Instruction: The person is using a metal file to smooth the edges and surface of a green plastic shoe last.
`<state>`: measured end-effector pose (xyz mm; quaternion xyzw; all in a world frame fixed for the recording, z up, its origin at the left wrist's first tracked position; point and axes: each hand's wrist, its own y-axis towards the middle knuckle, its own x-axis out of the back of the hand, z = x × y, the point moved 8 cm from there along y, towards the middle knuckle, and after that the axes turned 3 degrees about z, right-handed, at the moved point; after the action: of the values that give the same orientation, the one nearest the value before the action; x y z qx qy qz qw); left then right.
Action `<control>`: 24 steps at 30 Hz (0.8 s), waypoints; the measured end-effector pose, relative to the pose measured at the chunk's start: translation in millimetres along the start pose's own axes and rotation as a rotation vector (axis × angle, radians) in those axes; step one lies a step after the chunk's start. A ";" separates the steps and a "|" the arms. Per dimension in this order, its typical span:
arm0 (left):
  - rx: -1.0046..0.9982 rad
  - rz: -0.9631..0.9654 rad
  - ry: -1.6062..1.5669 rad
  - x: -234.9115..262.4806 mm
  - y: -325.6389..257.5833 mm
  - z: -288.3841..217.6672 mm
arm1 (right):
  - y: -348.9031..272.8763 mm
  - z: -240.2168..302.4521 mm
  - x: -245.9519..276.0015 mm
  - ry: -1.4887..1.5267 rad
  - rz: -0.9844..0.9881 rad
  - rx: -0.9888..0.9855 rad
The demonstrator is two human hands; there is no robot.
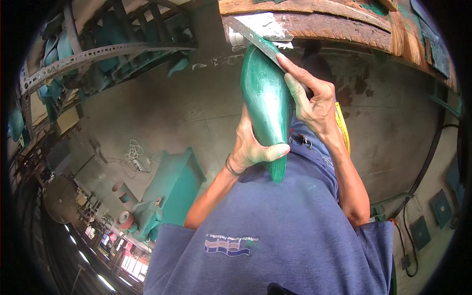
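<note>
A glossy green shoe last (265, 101) stands out in front of my body, its wide end against the edge of the wooden workbench (339, 30) and its narrow end close to my shirt. My left hand (248, 150) is wrapped round the narrow part, with the thumb over the top. A long flat metal file (254, 38) lies slantwise across the far right side of the last. Closed round the file's near end is my right hand (313, 101), its index finger stretched along the blade. Green dust coats the right thumb.
White crumpled paper (260, 27) sits at the bench edge. A metal rack (98, 59) with green pieces stands at left. Below it are a green machine (169, 179) and a coiled white cord (133, 150). A yellow tape measure (342, 129) hangs beside my right forearm.
</note>
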<state>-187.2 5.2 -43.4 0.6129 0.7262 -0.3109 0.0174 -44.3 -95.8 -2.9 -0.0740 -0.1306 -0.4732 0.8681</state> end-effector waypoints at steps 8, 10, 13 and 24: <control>-0.040 -0.001 -0.050 -1.5 0.1 -3.9 | -24.4 1.3 0.6 -0.057 0.011 0.028; -0.024 0.023 -0.021 -2.5 1.2 -3.5 | -2.7 -0.5 -0.7 -0.022 0.007 0.006; 0.019 0.025 -0.051 -4.0 -1.7 -3.2 | -10.8 2.1 -2.6 -0.005 0.001 0.029; 0.027 0.040 -0.068 -1.6 0.5 -6.0 | -0.4 -5.3 2.8 -0.041 -0.001 0.082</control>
<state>-184.2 6.6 -38.1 0.6165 0.7087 -0.3408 0.0398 -42.4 -99.6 -7.2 -0.0478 -0.1676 -0.4662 0.8674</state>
